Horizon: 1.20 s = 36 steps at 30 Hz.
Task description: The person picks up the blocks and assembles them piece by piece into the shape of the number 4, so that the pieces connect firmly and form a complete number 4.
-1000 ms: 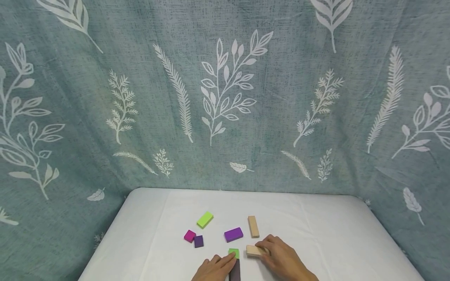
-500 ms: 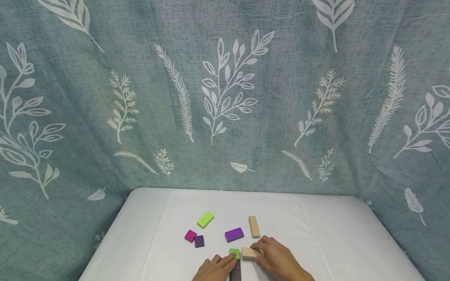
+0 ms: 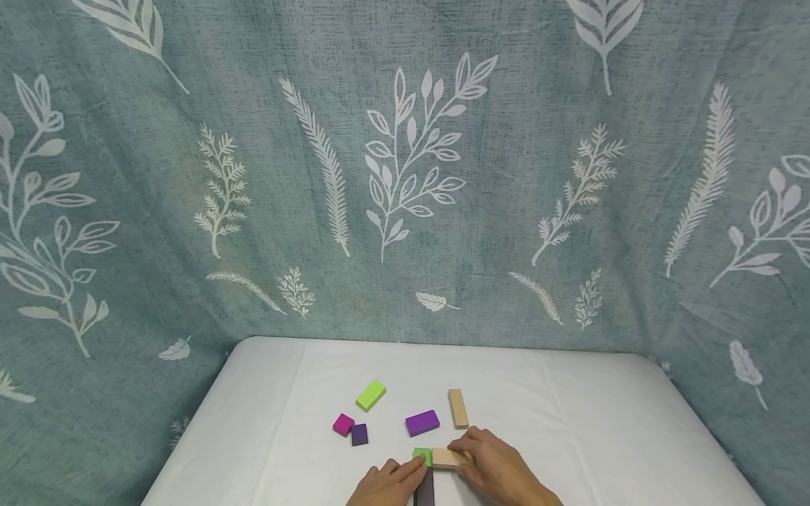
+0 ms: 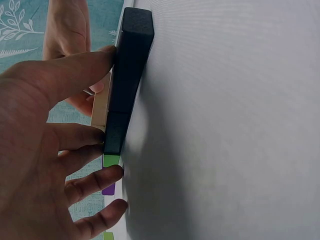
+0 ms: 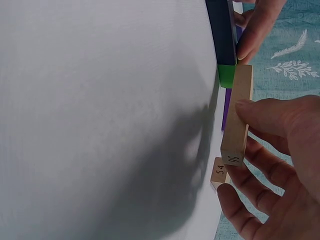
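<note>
My left hand [image 3: 387,485] rests on a dark block [image 3: 425,488] standing lengthwise toward me, one fingertip at the green block [image 3: 420,452] at its far end. In the left wrist view, the thumb and fingertips touch one long side of the dark block [image 4: 132,60], which shows a seam partway along; the outer fingers are spread. My right hand [image 3: 496,467] pinches a plain wooden block [image 3: 445,459] between thumb and fingers, its left end right at the green block. A number is printed on the end of this wooden block [image 5: 240,115].
Beyond the hands lie a purple block [image 3: 422,423] and another wooden block [image 3: 458,409]. Farther left are a lime block [image 3: 370,396], a magenta block [image 3: 344,424] and a dark purple block [image 3: 359,434]. A white cloth covers the table [image 3: 569,407]; a patterned teal curtain [image 3: 405,295] hangs behind.
My right hand has slid the wooden block left, from a gap away up to the green block. The left hand has stayed in place on the dark block.
</note>
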{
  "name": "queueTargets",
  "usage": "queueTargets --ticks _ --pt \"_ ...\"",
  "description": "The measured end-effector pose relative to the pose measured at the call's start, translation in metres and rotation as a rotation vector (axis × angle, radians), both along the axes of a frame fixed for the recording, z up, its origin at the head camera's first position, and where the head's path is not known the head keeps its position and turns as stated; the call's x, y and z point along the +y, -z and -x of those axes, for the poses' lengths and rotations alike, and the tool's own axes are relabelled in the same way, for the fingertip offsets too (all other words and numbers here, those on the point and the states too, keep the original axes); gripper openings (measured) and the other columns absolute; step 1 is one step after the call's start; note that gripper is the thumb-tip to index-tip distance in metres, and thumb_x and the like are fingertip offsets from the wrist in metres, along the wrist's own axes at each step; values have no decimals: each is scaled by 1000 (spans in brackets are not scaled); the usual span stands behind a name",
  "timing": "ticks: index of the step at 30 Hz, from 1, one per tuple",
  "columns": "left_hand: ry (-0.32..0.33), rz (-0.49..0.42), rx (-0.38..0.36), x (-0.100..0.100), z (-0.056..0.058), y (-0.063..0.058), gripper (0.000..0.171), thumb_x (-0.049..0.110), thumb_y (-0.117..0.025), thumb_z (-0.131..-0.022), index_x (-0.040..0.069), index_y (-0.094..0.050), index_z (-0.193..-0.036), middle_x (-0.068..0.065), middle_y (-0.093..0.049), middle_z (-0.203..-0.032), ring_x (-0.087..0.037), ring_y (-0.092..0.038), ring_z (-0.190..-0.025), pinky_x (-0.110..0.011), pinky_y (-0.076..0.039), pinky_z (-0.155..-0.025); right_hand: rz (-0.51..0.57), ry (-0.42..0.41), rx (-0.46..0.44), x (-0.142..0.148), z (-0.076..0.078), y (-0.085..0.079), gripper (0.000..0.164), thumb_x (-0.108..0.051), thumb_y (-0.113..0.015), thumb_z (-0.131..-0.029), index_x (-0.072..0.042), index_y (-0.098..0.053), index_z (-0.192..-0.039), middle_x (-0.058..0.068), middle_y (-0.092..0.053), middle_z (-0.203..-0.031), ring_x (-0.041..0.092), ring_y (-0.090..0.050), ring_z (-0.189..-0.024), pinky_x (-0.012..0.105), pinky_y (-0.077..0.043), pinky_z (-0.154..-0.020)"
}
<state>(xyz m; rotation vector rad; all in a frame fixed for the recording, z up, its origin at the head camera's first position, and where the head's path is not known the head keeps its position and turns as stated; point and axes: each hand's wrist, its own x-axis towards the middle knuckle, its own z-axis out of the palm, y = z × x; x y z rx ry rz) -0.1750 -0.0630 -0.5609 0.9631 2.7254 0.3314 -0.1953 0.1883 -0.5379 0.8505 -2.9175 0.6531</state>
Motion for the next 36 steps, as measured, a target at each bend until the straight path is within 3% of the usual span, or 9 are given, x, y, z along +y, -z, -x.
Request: queueTargets --ticks 21,36 --pt "-5 8 -15 0 -2 -6 84 74 -56 -88 21 -47 -152 13 -39 -158 -7 -49 -111 -31 -46 -76 6 2 -12 0 1 3 23 -19 -79 -87 -14 -76 -110 -13 -60 -97 -3 -48 -80 26 -50 -67" --pt "-8 10 -7 0 -1 -2 84 73 -57 -87 21 -47 -153 13 -39 -157 -7 -50 -110 -31 -46 -75 2 8 -28 -2 2 7 25 -20 -80 -86 -14 -75 -110 -11 -61 -98 -2 -50 -81 27 -50 -69"
